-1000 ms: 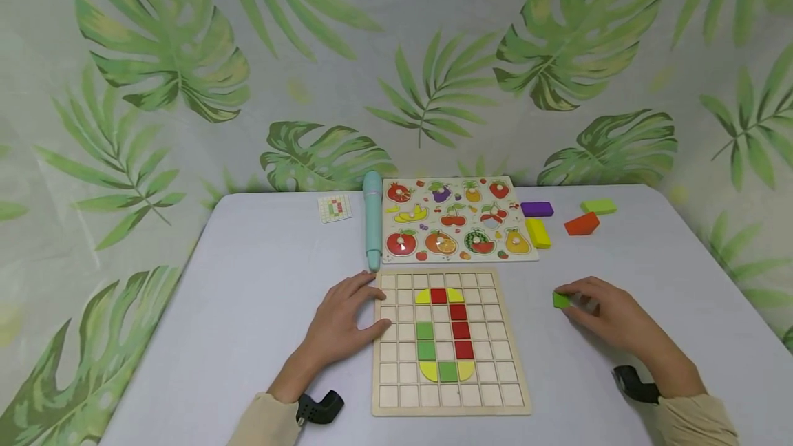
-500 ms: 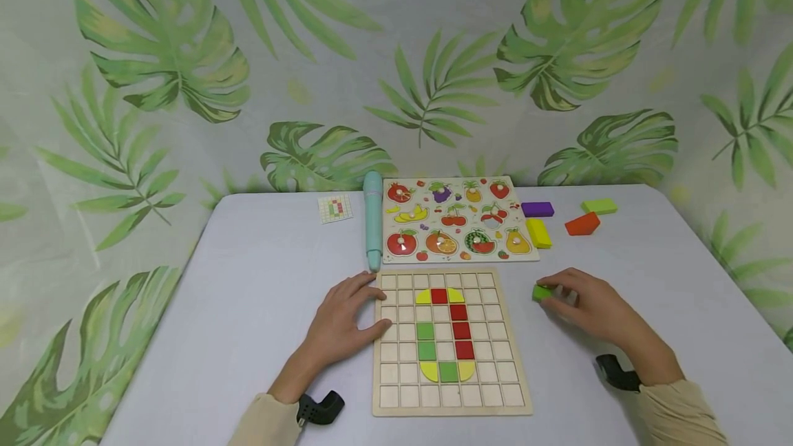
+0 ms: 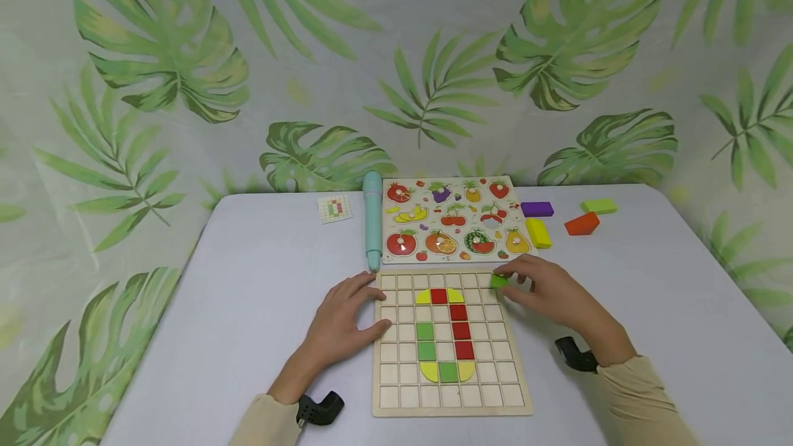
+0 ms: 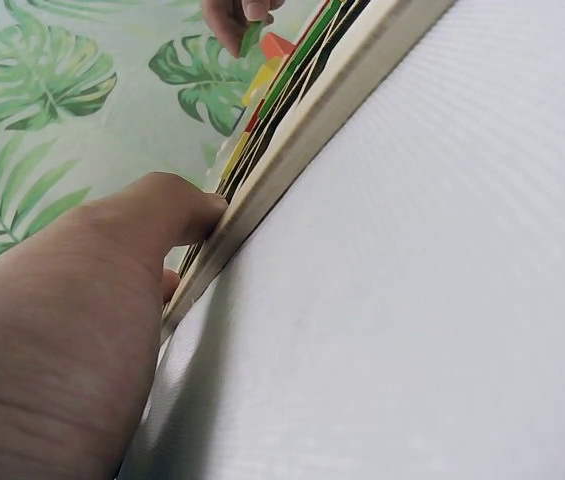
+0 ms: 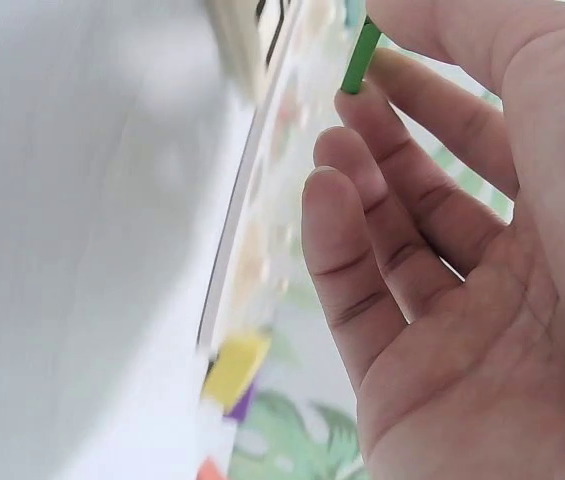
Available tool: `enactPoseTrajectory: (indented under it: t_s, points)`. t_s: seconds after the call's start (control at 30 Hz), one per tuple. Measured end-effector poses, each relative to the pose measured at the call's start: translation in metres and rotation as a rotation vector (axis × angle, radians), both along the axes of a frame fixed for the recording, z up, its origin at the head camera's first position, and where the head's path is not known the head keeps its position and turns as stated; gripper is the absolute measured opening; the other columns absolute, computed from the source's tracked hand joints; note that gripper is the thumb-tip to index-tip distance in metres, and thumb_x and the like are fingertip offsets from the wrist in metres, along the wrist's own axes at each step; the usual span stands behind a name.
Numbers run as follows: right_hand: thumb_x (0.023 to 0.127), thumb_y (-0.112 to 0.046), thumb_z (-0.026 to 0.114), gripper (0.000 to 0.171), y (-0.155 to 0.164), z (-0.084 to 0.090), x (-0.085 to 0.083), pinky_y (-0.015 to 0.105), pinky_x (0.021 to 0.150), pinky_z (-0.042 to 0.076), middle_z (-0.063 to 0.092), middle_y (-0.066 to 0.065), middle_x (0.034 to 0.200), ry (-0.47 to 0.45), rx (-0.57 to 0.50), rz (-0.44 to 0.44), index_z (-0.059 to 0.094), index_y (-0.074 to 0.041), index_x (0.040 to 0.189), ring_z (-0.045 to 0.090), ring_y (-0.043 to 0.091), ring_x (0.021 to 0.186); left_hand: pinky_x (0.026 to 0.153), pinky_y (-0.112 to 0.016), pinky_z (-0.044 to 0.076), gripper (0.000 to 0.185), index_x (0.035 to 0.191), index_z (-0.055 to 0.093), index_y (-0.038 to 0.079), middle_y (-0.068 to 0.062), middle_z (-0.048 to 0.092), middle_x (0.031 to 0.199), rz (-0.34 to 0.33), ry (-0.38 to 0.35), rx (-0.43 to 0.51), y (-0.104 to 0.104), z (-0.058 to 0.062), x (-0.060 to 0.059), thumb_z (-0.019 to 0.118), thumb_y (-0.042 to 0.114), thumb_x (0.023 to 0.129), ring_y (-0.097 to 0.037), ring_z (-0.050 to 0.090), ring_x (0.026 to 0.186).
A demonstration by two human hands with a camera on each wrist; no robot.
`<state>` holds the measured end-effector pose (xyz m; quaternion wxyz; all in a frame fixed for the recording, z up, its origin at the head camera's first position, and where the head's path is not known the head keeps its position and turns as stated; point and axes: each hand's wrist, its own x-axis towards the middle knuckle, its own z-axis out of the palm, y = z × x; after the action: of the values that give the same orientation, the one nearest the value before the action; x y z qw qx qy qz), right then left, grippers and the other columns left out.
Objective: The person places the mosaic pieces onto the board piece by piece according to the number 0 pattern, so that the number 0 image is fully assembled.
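A wooden grid board (image 3: 389,396) lies on the table, with red, green and yellow tiles set in a ring in its cells. My left hand (image 3: 339,319) rests on the board's left edge, thumb and fingertips touching the frame, fingers spread. In the left wrist view the thumb (image 4: 177,210) lies on the board's rim. My right hand (image 3: 548,291) pinches a small green square tile (image 3: 498,281) over the board's upper right corner. The right wrist view shows the green tile (image 5: 361,58) between thumb and fingertips, the other fingers loosely bent.
Behind the grid lies a fruit puzzle board (image 3: 427,198), with a teal pen-like stick (image 3: 373,219) along its left side. A small pattern card (image 3: 334,208) is at the back left. Purple (image 3: 537,209), yellow (image 3: 538,233), orange-red (image 3: 582,224) and green blocks (image 3: 599,206) lie back right.
My right hand has moved left with the green tile, from the bare table at the right to above the board's upper right corner. The left hand has stayed in place.
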<state>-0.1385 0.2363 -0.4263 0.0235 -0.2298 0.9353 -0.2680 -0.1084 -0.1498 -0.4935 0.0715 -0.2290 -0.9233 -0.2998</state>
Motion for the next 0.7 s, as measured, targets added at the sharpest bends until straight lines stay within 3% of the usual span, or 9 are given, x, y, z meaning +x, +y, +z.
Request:
enactPoseTrajectory:
  t_s: [0.27, 0.7]
  points:
    - [0.092, -0.025, 0.080, 0.029, -0.042, -0.008, -0.004, 0.031, 0.078, 0.055, 0.071, -0.005, 0.113, -0.073, -0.009, 0.071, 0.075, -0.018, 0.119, 0.060, 0.014, 0.090, 0.117, -0.056, 0.037, 0.037, 0.117, 0.069, 0.021, -0.009, 0.052, 0.155, -0.003, 0.002, 0.004, -0.001, 0.001, 0.002, 0.080, 0.040, 0.087, -0.029, 0.046, 0.144]
    - [0.095, -0.032, 0.076, 0.025, -0.090, -0.013, 0.005, 0.032, 0.086, 0.055, 0.067, -0.014, 0.114, -0.090, 0.013, 0.167, 0.075, -0.026, 0.119, 0.059, 0.007, 0.096, 0.117, -0.056, 0.037, 0.038, 0.118, 0.068, 0.021, -0.009, 0.051, 0.155, -0.005, 0.008, 0.003, -0.001, 0.000, 0.000, 0.079, 0.042, 0.088, -0.029, 0.046, 0.145]
